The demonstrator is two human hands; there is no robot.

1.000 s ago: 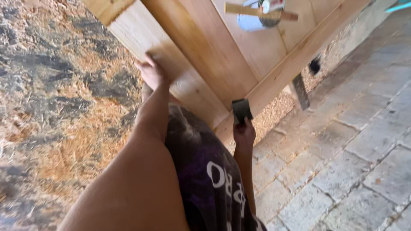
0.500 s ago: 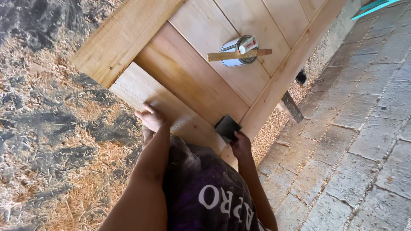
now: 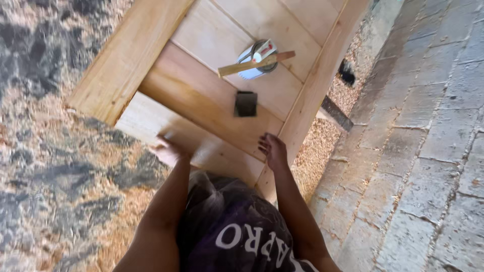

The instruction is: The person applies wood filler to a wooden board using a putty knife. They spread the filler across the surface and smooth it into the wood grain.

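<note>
Both hands rest on a large wooden panel door (image 3: pixel 212 95) that lies flat over the sawdust-strewn ground (image 3: pixel 55 166). Left hand (image 3: pixel 169 150) lies open with fingers spread, pressed on the pale board at the panel's near end, its outline blurred. Right hand (image 3: pixel 274 149) sits palm down with fingers loosely curled near the panel's right frame rail, holding nothing. Beyond the panel's right edge runs a paved stone floor (image 3: pixel 428 141). Toward the panel's middle stands a metal can (image 3: pixel 252 70) with a flat wooden stick (image 3: pixel 237 67) laid across its top. Between the can and the right hand lies a small dark block (image 3: pixel 245 104), apart from both hands.
</note>
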